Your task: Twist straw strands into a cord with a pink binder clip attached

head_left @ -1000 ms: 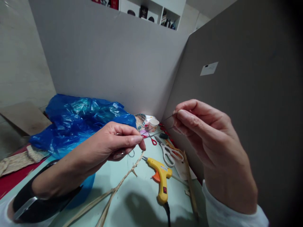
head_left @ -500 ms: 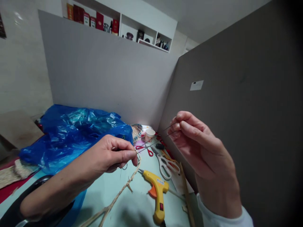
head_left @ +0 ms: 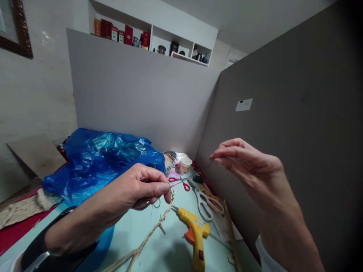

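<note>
My left hand (head_left: 141, 185) is closed in a pinch at the end of a braided straw cord (head_left: 153, 229), which hangs down toward the front edge and parts into loose strands. A thin dark thread (head_left: 177, 183) stretches from the same fingertips toward the right. Opposite, my right hand (head_left: 255, 173) pinches thread, a short bit of it showing below the fingertips; the stretch midway between the hands is too faint to follow. Under the left fingers a small dark loop shows. Just right of the braid lies a yellow glue gun (head_left: 195, 230), nozzle toward the cord.
White-handled scissors (head_left: 204, 204), red-handled scissors (head_left: 185, 186) and a paper cup (head_left: 185, 165) stand or lie beyond the glue gun. A blue plastic bag (head_left: 107, 155) covers the back left, a woven piece (head_left: 170, 160) beside it. Grey panels (head_left: 141, 90) enclose the back and right.
My right hand has changed its pinch and turned, its fingers now flatter and pointing left. The thread between the hands shows less clearly. My left hand keeps its pinch; the view has tilted up.
</note>
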### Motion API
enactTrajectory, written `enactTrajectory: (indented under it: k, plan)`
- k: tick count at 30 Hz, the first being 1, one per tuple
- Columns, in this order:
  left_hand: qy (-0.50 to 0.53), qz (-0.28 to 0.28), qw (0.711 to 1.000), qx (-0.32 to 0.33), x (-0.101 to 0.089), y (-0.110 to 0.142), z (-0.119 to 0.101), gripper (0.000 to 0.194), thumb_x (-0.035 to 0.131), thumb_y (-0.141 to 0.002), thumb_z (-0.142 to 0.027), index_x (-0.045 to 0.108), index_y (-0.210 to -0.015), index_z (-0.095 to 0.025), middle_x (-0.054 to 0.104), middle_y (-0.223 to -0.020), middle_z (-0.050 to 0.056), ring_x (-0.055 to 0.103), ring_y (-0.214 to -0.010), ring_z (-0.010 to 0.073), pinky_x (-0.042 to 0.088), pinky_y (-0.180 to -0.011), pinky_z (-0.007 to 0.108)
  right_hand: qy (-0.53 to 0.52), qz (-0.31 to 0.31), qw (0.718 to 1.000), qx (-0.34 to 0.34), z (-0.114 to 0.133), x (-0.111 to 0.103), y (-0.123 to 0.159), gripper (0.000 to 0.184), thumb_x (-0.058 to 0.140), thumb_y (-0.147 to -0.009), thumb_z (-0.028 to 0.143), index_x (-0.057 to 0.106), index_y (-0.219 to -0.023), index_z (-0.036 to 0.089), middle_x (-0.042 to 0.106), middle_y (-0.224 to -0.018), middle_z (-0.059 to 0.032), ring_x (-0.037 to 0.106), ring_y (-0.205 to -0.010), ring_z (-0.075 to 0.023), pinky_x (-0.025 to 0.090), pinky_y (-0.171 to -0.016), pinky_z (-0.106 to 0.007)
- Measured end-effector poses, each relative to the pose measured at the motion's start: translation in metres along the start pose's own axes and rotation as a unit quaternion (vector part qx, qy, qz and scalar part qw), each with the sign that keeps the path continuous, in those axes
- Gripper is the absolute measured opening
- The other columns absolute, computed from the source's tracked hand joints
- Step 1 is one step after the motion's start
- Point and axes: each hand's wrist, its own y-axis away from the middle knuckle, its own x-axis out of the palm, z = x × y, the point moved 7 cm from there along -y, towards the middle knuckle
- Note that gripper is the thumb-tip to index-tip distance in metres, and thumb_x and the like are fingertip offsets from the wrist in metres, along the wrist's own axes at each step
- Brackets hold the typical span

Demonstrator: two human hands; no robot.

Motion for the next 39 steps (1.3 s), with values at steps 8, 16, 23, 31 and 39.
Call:
enactTrajectory:
  k: [8, 16, 23, 31, 39]
  plan:
    - [-0.024, 0.022, 0.999, -0.002, 0.008, -0.002, 0.004, 0.022, 0.066, -0.078, -0.033, 0.070, -0.069, -0.014, 0.038, -0.047, -0.007, 0.022, -0.043, 0.0051, 0.011, -0.043, 0.026, -0.337, 0.107, 0.917, 0.188, -0.010, 0.041, 0.007, 0.011, 0.059, -0.093, 0.028, 0.060, -0.084, 0.021, 0.072, -0.091, -0.0049, 0.060, -0.062, -0.0096, 0.046, -0.050, -0.018]
    - [-0.055, 0.020, 0.998, 0.002, 0.004, -0.004, 0.006, 0.022, 0.065, -0.078, -0.033, 0.071, -0.069, -0.014, 0.039, -0.047, -0.007, 0.024, -0.043, 0.0046, 0.014, -0.042, 0.023, -0.327, 0.059, 0.927, 0.174, -0.001, 0.042, 0.009, 0.008, 0.056, -0.095, 0.023, 0.058, -0.087, 0.021, 0.071, -0.082, -0.0024, 0.053, -0.062, -0.0060, 0.043, -0.057, -0.013]
    - [-0.075, 0.015, 0.997, 0.000, 0.001, -0.003, 0.005, 0.022, 0.064, -0.079, -0.034, 0.071, -0.069, -0.015, 0.038, -0.048, -0.007, 0.025, -0.045, 0.0051, 0.015, -0.043, 0.023, -0.380, 0.097, 0.905, 0.166, 0.002, 0.053, 0.008, 0.010, 0.059, -0.092, 0.019, 0.063, -0.083, 0.018, 0.058, -0.061, 0.0027, 0.047, -0.055, -0.0041, 0.037, -0.051, -0.011]
    - [-0.084, -0.006, 0.996, -0.009, -0.003, -0.002, 0.004, 0.022, 0.065, -0.077, -0.033, 0.071, -0.067, -0.015, 0.036, -0.047, -0.007, 0.023, -0.043, 0.0044, 0.014, -0.042, 0.022, -0.254, 0.038, 0.952, 0.169, -0.002, 0.028, 0.008, 0.009, 0.065, -0.089, 0.023, 0.065, -0.081, 0.020, 0.072, -0.093, -0.0021, 0.053, -0.057, -0.0040, 0.044, -0.052, -0.012]
    - [-0.131, -0.025, 0.991, 0.008, -0.021, -0.003, 0.000, 0.024, 0.064, -0.077, -0.037, 0.069, -0.065, -0.017, 0.037, -0.047, -0.008, 0.023, -0.042, 0.0046, 0.014, -0.040, 0.020, 0.029, 0.070, 0.995, 0.067, 0.013, 0.015, 0.012, 0.006, 0.061, -0.090, 0.025, 0.063, -0.087, 0.020, 0.060, -0.075, 0.0007, 0.053, -0.065, -0.0091, 0.042, -0.053, -0.017]
